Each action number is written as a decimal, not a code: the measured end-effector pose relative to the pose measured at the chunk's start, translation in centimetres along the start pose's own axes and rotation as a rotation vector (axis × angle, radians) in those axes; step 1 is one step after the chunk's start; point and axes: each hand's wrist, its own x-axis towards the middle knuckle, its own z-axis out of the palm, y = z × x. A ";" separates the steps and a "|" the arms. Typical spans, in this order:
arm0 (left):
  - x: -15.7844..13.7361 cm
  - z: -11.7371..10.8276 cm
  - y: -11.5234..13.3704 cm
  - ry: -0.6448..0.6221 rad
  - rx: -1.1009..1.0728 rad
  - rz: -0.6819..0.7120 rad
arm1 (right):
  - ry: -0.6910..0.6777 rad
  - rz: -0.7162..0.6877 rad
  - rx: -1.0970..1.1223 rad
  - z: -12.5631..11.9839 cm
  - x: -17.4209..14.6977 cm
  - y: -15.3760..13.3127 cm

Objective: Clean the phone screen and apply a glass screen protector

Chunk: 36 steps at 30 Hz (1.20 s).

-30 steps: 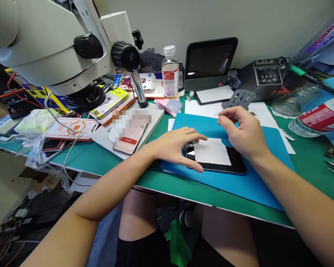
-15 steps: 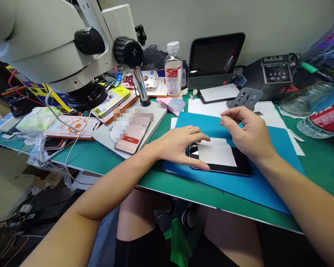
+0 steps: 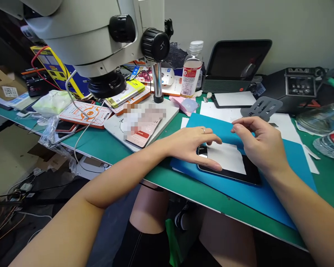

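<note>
On a blue mat (image 3: 300, 155) lies a black glass-faced device (image 3: 253, 173), like a phone or small tablet, with a shiny rim. A white sheet of paper (image 3: 228, 159) covers much of its face. My left hand (image 3: 193, 146), with a ring on one finger, reaches over the device's left end. Its thumb and forefinger are spread apart around the paper's left side; whether they touch it I cannot tell. My right hand (image 3: 263, 142) hovers beyond the device's right end, fingers curled and thumb tip close to the forefinger. Anything between those tips is too small to make out.
A microscope (image 3: 80, 44) on a white base (image 3: 169, 113) looms at left, with a lit phone (image 3: 144, 133) on the base. Behind the mat stand a labelled bottle (image 3: 192, 72), a dark screen (image 3: 236, 61) and a black box (image 3: 300, 89). Glass jars and bottles sit at right.
The view has turned left, so everything appears further right. My hands keep nearly the same poses over the device, which stays on the mat with the paper on top.
</note>
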 end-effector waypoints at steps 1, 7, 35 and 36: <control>0.0 0.0 0.0 0.001 0.002 0.003 | -0.005 -0.013 0.015 0.0 0.0 0.0; -0.1 0.2 0.0 0.013 0.007 -0.046 | -0.158 -0.112 0.018 -0.7 -0.1 0.0; 0.5 1.3 -0.2 0.229 -0.127 -0.219 | -0.524 -0.417 -0.528 -0.8 -10.8 -3.5; 0.5 1.3 -0.1 0.217 -0.118 -0.207 | -0.516 -0.418 -0.503 -0.3 -10.9 -4.0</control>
